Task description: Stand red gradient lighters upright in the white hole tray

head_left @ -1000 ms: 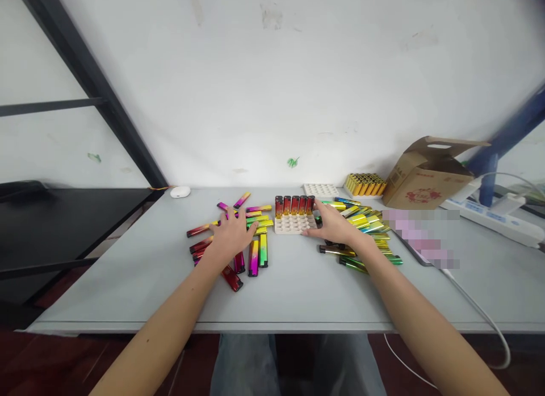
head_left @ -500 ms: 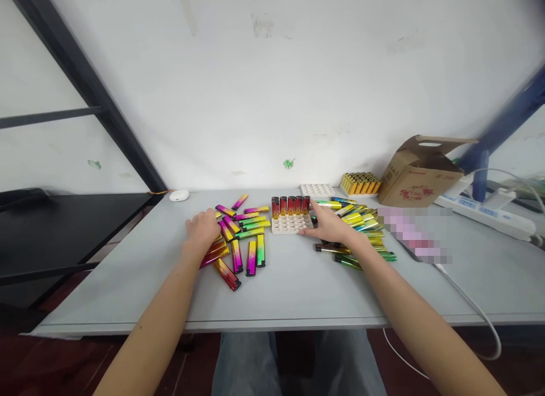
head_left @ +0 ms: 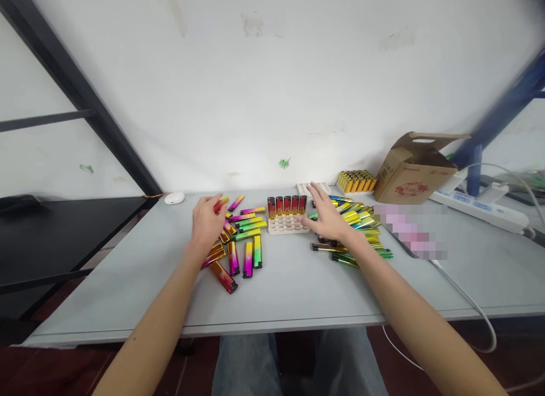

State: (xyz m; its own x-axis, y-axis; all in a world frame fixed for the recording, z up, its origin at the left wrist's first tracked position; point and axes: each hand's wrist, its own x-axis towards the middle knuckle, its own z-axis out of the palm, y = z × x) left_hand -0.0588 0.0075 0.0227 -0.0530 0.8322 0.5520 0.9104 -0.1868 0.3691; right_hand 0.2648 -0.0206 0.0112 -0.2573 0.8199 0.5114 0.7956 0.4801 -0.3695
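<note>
Though glossy, red-and-yellow lighter [head_left: 221,203]

Bare counter [head_left: 298,288] is lying open along the near edge. Loose lighters [head_left: 240,243] are crowding the left, another pile [head_left: 357,226] the right, the tray [head_left: 287,223] standing between.

One head-worn camera looks forward and down over the table [head_left: 298,282].
</note>
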